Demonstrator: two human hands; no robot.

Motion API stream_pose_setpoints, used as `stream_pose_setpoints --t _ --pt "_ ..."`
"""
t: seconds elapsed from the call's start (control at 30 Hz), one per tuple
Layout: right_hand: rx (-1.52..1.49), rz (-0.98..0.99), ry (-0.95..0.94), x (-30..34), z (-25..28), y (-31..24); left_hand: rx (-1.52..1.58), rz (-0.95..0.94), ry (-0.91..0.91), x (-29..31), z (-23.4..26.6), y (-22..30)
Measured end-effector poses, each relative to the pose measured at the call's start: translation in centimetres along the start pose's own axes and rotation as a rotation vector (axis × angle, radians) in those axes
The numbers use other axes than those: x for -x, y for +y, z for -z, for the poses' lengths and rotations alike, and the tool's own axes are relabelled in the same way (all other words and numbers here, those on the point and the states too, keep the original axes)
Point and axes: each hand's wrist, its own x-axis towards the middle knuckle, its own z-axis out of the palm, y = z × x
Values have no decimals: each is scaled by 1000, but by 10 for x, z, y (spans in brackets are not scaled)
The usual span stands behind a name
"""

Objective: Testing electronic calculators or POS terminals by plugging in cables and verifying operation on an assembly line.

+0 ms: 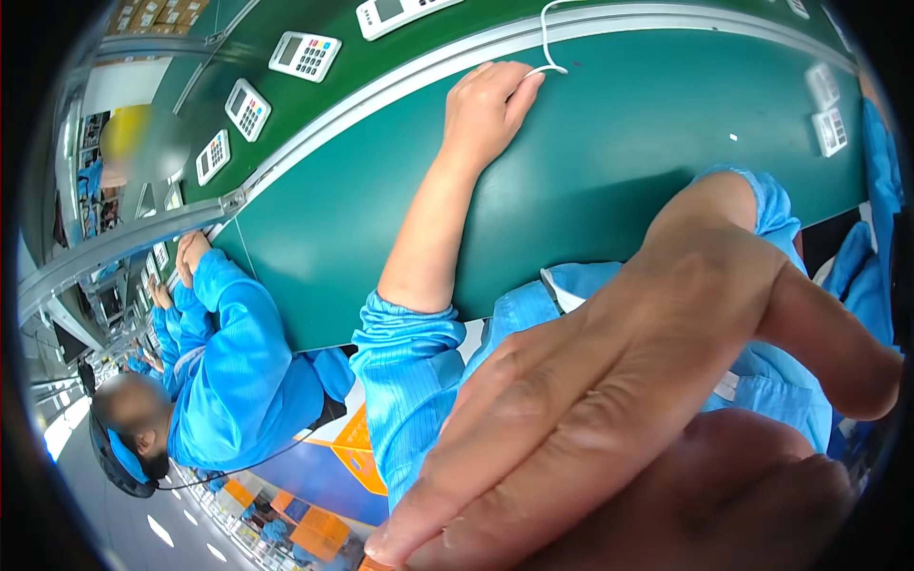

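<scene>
My left hand (486,109) rests near the far edge of the green work surface. Its fingers are curled closed on a thin white cable (546,38), which loops out by the thumb and runs up past the top of the picture. Very close to the camera, my right hand (609,400) is raised in front of my body and fills the lower right. Its fingers are stretched out and nothing shows in them. What lies behind this hand is hidden.
Beyond a metal rail, white keypad devices (305,56) lie on a dark green belt (362,62). Two small white devices (830,131) sit at the right end of the green table (333,219). A co-worker in blue (233,371) sits at left, beside a metal frame post (124,246).
</scene>
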Motion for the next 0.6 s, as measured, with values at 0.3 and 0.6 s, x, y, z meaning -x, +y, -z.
stream_pose_setpoints --t 0.3,0.6 --pt "77 34 88 29 0 -21 -48 48 -26 -4 -4 7" --pt "5 30 130 28 -6 -12 -55 7 2 -6 -10 7"
